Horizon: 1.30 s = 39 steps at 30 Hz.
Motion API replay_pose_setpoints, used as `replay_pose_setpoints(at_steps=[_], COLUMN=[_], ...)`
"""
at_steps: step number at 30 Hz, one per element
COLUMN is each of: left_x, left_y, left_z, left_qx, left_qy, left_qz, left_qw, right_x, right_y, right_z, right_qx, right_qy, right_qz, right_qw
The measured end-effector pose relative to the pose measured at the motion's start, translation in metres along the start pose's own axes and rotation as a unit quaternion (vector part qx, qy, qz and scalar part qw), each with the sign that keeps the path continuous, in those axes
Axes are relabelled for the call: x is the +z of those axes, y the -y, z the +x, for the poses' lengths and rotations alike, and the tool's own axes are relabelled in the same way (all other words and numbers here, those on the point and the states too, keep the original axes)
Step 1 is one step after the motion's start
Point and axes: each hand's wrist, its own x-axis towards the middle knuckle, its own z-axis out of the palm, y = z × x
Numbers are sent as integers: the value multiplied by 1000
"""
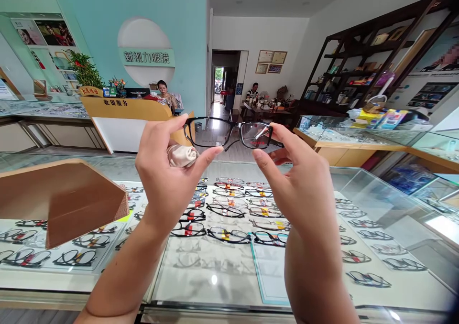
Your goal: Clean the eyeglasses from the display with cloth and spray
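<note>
A pair of black-framed eyeglasses is held up in the air, level, between both hands. My left hand pinches the left end of the frame with its fingers. Tucked in that same palm is a crumpled beige cloth. At the other end, my right hand grips the frame's right side between thumb and fingers. Small red lettering shows on the right lens. Below the hands, rows of eyeglasses with red and yellow tags lie inside a glass display case.
A brown cardboard-like piece lies on the glass at left. Behind stands a yellow and white cashier counter with a person seated at it. Another person sits at a table farther back. More glass cases stand at right.
</note>
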Motion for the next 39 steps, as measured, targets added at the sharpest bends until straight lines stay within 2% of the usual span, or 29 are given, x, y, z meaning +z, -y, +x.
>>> replay_pose_setpoints(at_steps=[7, 16, 23, 33, 39], left_x=[1, 0, 0, -2, 0], left_y=[0, -1, -1, -4, -2], left_z=[1, 2, 1, 1, 0], left_qx=[-14, 3, 3, -3, -26], left_qy=[-5, -25, -20, -27, -18], left_qz=[-12, 2, 7, 1, -13], left_qw=[1000, 1000, 1000, 1000, 999], right_x=[0, 2, 2, 4, 3], right_y=[2, 4, 5, 6, 6], right_z=[-2, -3, -4, -3, -4], right_qx=[-2, 6, -1, -2, -7], right_qy=[-3, 0, -5, 17, -23], right_qz=[1, 0, 2, -1, 21], right_qw=[1000, 1000, 1000, 1000, 999])
